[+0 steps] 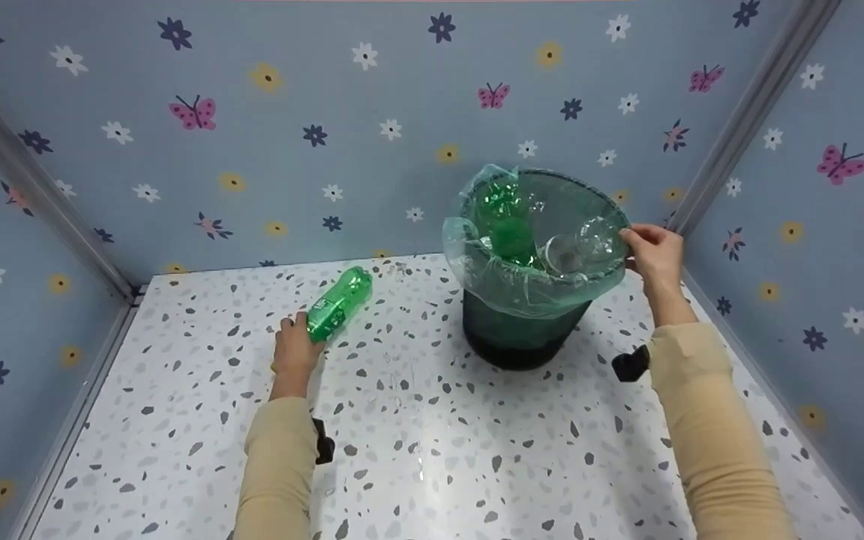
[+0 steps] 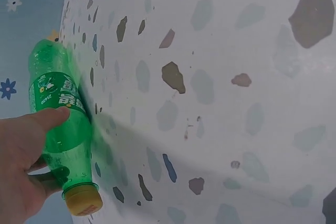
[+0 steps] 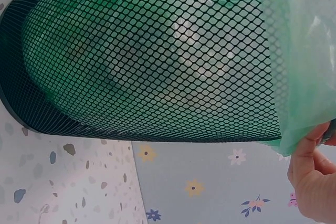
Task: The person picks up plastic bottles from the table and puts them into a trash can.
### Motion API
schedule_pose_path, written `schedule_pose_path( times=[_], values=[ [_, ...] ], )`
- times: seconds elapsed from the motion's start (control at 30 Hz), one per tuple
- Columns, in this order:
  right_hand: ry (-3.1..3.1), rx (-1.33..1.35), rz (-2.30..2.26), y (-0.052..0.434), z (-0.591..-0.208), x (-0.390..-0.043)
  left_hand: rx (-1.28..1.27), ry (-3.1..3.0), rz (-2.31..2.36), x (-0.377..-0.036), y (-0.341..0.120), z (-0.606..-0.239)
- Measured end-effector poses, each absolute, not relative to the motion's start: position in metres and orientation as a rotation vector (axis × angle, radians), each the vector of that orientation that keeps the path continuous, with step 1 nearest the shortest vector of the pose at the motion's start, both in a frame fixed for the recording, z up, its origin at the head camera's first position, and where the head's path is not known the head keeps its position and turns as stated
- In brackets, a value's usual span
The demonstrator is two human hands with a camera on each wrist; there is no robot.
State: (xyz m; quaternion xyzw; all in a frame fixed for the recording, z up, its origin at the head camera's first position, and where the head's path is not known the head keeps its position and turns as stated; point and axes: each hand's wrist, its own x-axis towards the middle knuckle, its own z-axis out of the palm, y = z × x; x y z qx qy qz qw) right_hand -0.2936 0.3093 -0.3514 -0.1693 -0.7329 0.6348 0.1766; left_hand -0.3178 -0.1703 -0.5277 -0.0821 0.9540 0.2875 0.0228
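A person's left hand (image 1: 295,349) reaches forward, arm nearly straight, fingers and thumb curled around the capped end of a green plastic bottle (image 1: 339,302) lying on its side on the speckled table (image 1: 432,450). The right hand (image 1: 653,251), wrist raised, pinches the green bag liner (image 1: 522,289) at the rim of a dark mesh bin (image 1: 514,334) standing to the right, holding more bottles.
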Motion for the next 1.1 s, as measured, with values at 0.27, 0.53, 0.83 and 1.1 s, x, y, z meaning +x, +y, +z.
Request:
schedule_pose_path(
  times=[0.27, 0.53, 0.83, 1.1],
  values=[
    [-2.083, -0.508, 1.802, 0.311, -0.352, -0.294, -0.195, 3.020, 0.908, -0.309, -0.169, -0.526],
    [-2.083, -0.520, 1.809, 0.310, -0.351, -0.295, -0.209, 2.973, 1.015, -0.295, -0.165, -0.519],
    [-2.114, -0.488, 1.761, 0.308, -0.352, -0.294, -0.117, 3.019, 1.157, -0.286, -0.152, -0.499],
    [-2.107, -0.481, 1.771, 0.309, -0.353, -0.294, -0.032, 3.057, 1.303, -0.273, -0.133, -0.476]
  ],
)
